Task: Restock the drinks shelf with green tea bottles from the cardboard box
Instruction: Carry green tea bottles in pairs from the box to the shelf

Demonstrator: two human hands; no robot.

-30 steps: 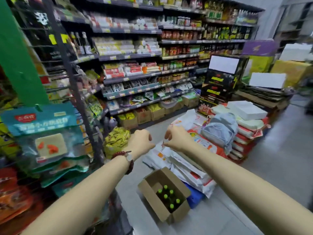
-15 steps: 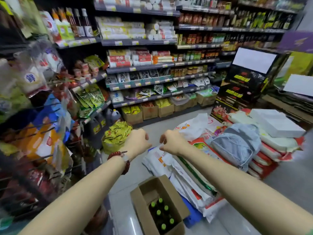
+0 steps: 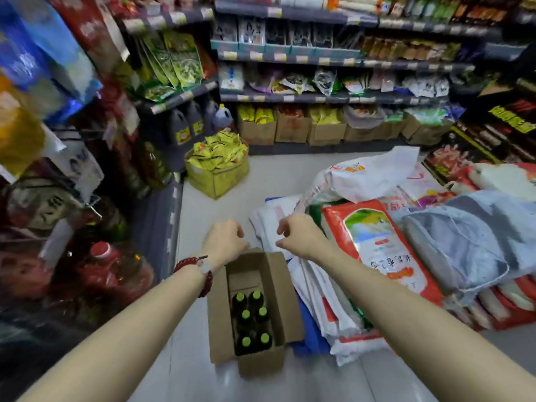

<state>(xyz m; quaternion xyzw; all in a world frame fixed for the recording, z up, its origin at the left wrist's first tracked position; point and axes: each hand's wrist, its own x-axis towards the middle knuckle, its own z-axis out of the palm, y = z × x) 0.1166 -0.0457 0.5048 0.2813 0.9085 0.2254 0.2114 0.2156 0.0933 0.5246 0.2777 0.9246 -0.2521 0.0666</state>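
Observation:
An open cardboard box (image 3: 275,288) stands on the floor below me. Inside it are several dark green tea bottles (image 3: 251,320) with bright green caps, upright, filling the near end; the far end is bare. My left hand (image 3: 224,242), with a red bead bracelet at the wrist, hovers above the box's far left corner, fingers loosely curled, holding nothing. My right hand (image 3: 298,236) hangs just past the box's far right corner over white sacks, fingers also curled and empty. No drinks shelf can be made out.
Stacked rice sacks (image 3: 377,245) and a grey cloth bag (image 3: 470,242) crowd the right. A yellow box of snack packs (image 3: 217,166) sits ahead. Oil jugs (image 3: 116,271) and shelving line the left. Pale floor (image 3: 191,358) runs between.
The view has tilted down and closer to the box. Both hands have lowered from chest height toward the box's far end, still empty.

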